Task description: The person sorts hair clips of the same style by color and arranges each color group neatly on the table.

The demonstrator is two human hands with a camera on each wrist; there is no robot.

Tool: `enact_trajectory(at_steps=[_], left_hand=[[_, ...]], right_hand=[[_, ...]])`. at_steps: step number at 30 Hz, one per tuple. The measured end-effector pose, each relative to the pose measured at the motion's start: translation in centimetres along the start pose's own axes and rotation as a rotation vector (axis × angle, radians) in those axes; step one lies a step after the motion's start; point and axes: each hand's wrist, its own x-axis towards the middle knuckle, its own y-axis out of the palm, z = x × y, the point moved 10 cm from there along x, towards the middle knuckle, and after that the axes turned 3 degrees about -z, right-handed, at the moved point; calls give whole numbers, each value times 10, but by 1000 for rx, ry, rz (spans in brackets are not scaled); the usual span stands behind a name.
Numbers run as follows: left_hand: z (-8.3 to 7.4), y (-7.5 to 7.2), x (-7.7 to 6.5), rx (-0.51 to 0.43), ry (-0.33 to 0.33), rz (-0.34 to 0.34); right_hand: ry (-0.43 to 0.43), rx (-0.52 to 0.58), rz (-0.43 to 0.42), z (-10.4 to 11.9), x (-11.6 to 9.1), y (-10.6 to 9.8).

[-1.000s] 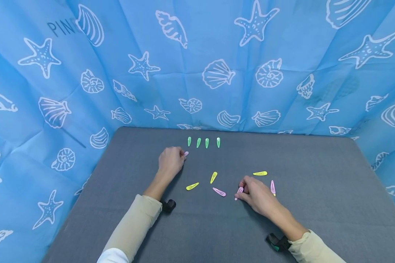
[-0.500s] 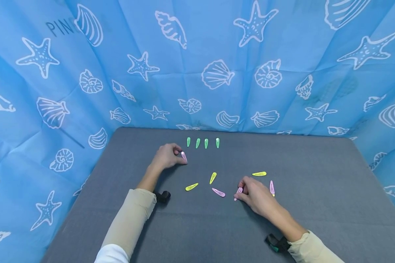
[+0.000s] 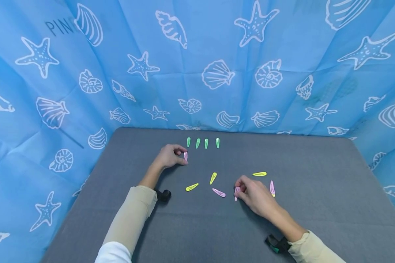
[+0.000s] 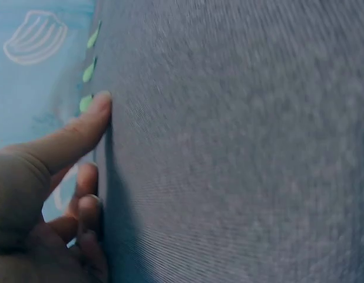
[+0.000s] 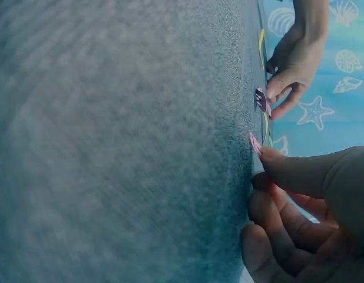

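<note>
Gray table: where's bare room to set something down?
Three patches: right of the green clips, behind the crosswise yellow clip; right of the rightmost pink clip, beyond the right hand; and in front, between the sleeves. It's crowded between that hand and the left hand, where two yellow clips and another pink clip lie.

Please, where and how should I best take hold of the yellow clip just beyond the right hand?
Pinch the yellow clip by its long edges at mid-length, probably from above, thumb on the near side: it lies flat, crosswise on the table. The right hand is closest but holds a pink clip.
</note>
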Motion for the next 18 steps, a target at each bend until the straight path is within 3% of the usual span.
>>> enact_trajectory(at_steps=[7,18], left_hand=[[5,5,5,-121,-6,50],[10,1,6,-85,-58,50]], right_hand=[[-28,106,30,6,6,0],[-21,226,87,21,53,16]])
